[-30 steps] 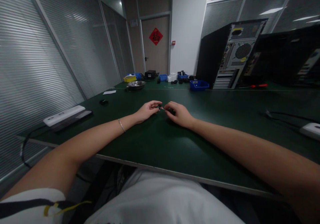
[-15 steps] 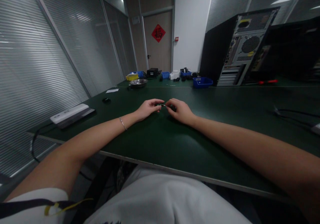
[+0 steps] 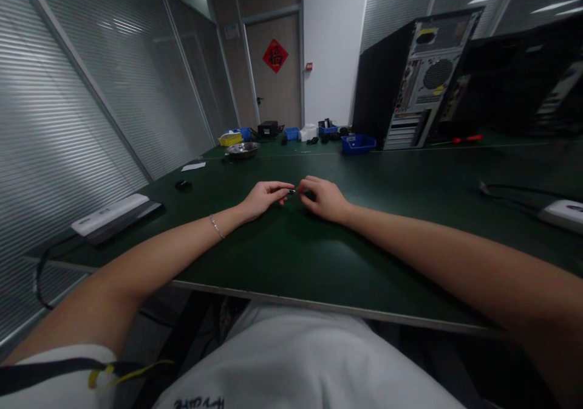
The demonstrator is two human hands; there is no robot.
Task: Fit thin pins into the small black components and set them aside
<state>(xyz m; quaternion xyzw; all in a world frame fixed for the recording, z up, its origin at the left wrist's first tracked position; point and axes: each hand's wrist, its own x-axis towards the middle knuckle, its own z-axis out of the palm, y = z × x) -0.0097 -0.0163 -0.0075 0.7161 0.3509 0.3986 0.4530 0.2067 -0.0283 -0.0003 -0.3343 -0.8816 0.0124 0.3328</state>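
Over the middle of the green table (image 3: pixel 273 251), my two hands almost meet at the fingertips. My left hand (image 3: pixel 264 199), with a bracelet (image 3: pixel 217 226) at its wrist, pinches a small dark piece with a shiny metal part (image 3: pixel 292 191). From the other side, the fingers of my right hand (image 3: pixel 322 197) are curled and closed at the piece's right end. The piece is too small to name, and fingers hide most of it. Whether my right hand grips this piece or something else of its own cannot be made out.
A metal bowl (image 3: pixel 243 149), yellow tray (image 3: pixel 230 138) and blue bin (image 3: pixel 358 144) stand along the back. A computer tower (image 3: pixel 412 81) rises at back right. Power strips lie left (image 3: pixel 112 214) and right (image 3: pixel 565 214). A black mouse-like object (image 3: pixel 183 185) rests left.
The view has turned slightly, so the scene sits further left. My hands stay close together; the metal part between the fingertips shows a little differently.
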